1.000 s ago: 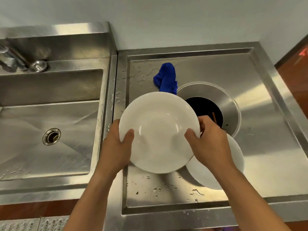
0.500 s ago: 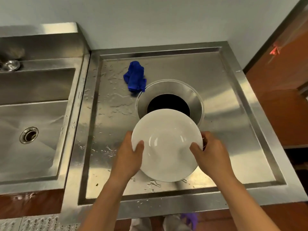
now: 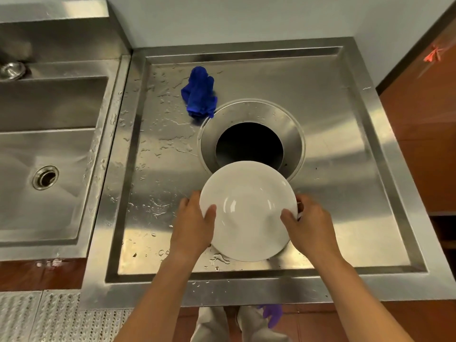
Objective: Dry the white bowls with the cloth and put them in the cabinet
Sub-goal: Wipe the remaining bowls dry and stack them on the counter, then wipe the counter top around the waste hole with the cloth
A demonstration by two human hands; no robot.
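Observation:
A white bowl (image 3: 248, 211) is held face up just above the wet steel counter (image 3: 345, 169), near its front edge. My left hand (image 3: 195, 228) grips the bowl's left rim with the thumb inside. On the right rim, my right hand (image 3: 309, 228) holds it the same way. A thin white edge shows under the right thumb; I cannot tell whether it is a second bowl. The crumpled blue cloth (image 3: 199, 92) lies on the counter farther back, apart from both hands. No cabinet is in view.
A round opening (image 3: 249, 144) with a sloped steel collar lies just behind the bowl. A deep steel sink (image 3: 49, 144) with a drain (image 3: 45, 177) is to the left. Water drops cover the counter's left half. Red-brown floor lies to the right.
The bowl, still in both hands, has come lower and nearer the counter's front edge. The second bowl that lay under the right hand a second ago is out of sight.

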